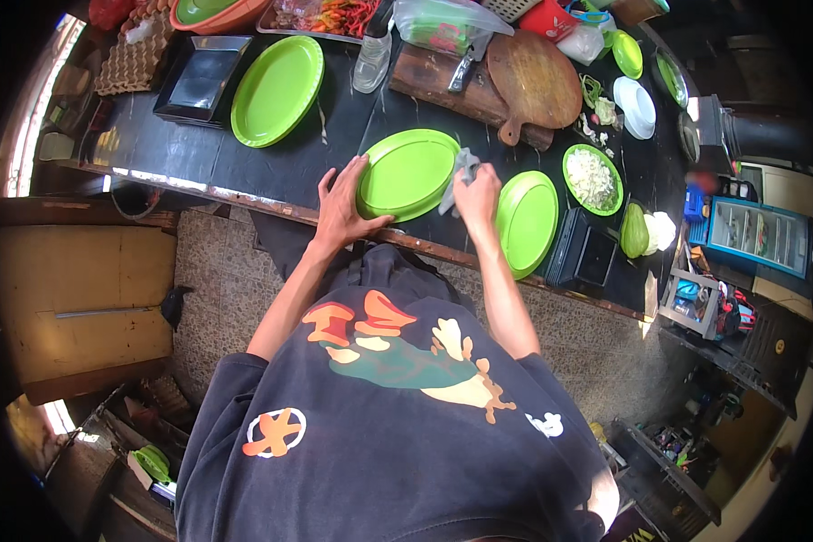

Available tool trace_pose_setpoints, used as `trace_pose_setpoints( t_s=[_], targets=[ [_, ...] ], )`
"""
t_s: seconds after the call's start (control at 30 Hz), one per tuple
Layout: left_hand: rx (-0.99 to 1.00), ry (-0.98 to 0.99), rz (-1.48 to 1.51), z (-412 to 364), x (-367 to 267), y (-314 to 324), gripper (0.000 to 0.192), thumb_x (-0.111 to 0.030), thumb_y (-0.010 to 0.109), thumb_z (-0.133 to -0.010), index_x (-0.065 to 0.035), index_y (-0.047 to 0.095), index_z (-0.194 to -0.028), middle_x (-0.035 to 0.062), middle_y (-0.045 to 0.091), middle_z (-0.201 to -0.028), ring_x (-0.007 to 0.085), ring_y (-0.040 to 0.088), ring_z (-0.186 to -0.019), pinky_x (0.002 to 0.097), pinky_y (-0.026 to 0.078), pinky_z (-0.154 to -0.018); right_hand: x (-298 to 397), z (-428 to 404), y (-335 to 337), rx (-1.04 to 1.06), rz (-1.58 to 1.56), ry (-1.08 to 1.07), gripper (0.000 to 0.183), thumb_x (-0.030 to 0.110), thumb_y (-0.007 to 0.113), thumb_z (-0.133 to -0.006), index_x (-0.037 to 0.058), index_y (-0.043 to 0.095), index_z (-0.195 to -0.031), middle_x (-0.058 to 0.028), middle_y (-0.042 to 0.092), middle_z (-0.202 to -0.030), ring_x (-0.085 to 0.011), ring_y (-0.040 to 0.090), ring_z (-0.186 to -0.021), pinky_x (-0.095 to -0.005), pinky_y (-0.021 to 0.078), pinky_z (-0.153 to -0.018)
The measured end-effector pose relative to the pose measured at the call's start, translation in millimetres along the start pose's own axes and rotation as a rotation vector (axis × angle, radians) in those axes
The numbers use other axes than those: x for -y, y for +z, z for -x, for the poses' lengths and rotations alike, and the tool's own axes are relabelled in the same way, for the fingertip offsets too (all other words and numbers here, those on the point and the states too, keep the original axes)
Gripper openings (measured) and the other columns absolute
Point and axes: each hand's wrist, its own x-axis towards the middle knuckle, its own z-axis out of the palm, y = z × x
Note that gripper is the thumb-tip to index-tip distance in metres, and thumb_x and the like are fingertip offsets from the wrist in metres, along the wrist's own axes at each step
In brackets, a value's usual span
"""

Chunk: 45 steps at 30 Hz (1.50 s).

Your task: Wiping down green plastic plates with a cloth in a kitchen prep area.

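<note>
An oval green plate (410,176) lies upside down or face up, I cannot tell which, near the front edge of the dark table. My left hand (342,206) holds the plate by its left rim, fingers spread along it and thumb at the near edge. Bunched in my right hand (476,196) is a grey cloth (462,173), which touches the plate's right rim. Just right of that hand lies another oval green plate (527,220). To the left, a larger-looking green plate (278,91) sits beside a stack of black square plates (203,78).
Behind my hands are a thick wooden board (440,85), a round wooden board (535,78) and a knife (462,71). Rightward stand a plate of chopped white vegetable (591,177), black trays (586,251) and a green chayote (634,230). A clear bottle (372,61) stands at the back.
</note>
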Motion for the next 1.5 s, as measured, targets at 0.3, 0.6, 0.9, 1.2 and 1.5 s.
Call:
trace_pose_setpoints(
  t_s=[0.3, 0.6, 0.9, 1.2, 1.5],
  targets=[
    [0.017, 0.002, 0.004, -1, 2, 0, 0.126, -0.052, 0.099, -0.066, -0.0075, 0.038, -0.167, 0.0146, 0.051, -0.168, 0.0287, 0.044, -0.159, 0.0547, 0.020, -0.131, 13, 73, -23, 0.248, -0.237, -0.023, 0.035, 0.014, 0.077, -0.087, 0.0002, 0.082, -0.119, -0.0197, 0.076, -0.097, -0.0338, 0.077, -0.084, -0.0418, 0.0616, -0.079],
    [0.050, 0.012, 0.003, -6, -1, 1, 0.128, -0.051, 0.100, -0.066, -0.0083, 0.036, -0.168, 0.0151, 0.048, -0.170, 0.0298, 0.043, -0.160, 0.0547, 0.021, -0.131, -20, -17, 6, -0.022, -0.158, 0.143, 0.047, 0.019, 0.081, -0.085, 0.0001, 0.073, -0.127, -0.0208, 0.071, -0.116, -0.0395, 0.072, -0.109, -0.0467, 0.0576, -0.098],
    [0.053, 0.028, -0.017, -6, 1, -6, 0.129, -0.049, 0.101, -0.067, -0.0068, 0.034, -0.169, 0.0162, 0.047, -0.170, 0.0291, 0.039, -0.162, 0.0556, 0.020, -0.130, 34, 65, 11, 0.042, -0.184, 0.148, 0.073, 0.009, 0.083, -0.079, 0.0007, 0.050, -0.144, -0.0256, 0.056, -0.131, -0.0463, 0.060, -0.125, -0.0515, 0.0521, -0.107],
    [0.033, 0.019, 0.027, -8, 4, -4, 0.126, -0.046, 0.102, -0.067, -0.0076, 0.037, -0.168, 0.0168, 0.052, -0.165, 0.0310, 0.042, -0.160, 0.0556, 0.024, -0.126, -12, -32, 27, -0.026, -0.047, 0.085, 0.038, 0.014, 0.076, -0.083, 0.0066, 0.079, -0.121, -0.0149, 0.076, -0.117, -0.0391, 0.069, -0.108, -0.0488, 0.0549, -0.100],
    [0.043, 0.030, -0.003, -14, 5, -8, 0.120, -0.053, 0.099, -0.069, -0.0061, 0.043, -0.164, 0.0182, 0.054, -0.163, 0.0314, 0.044, -0.158, 0.0536, 0.027, -0.122, 68, -98, 78, 0.156, 0.234, -0.259, 0.023, 0.006, 0.072, -0.085, 0.0129, 0.085, -0.103, -0.0077, 0.079, -0.110, -0.0320, 0.066, -0.115, -0.0512, 0.0471, -0.096]
  ],
)
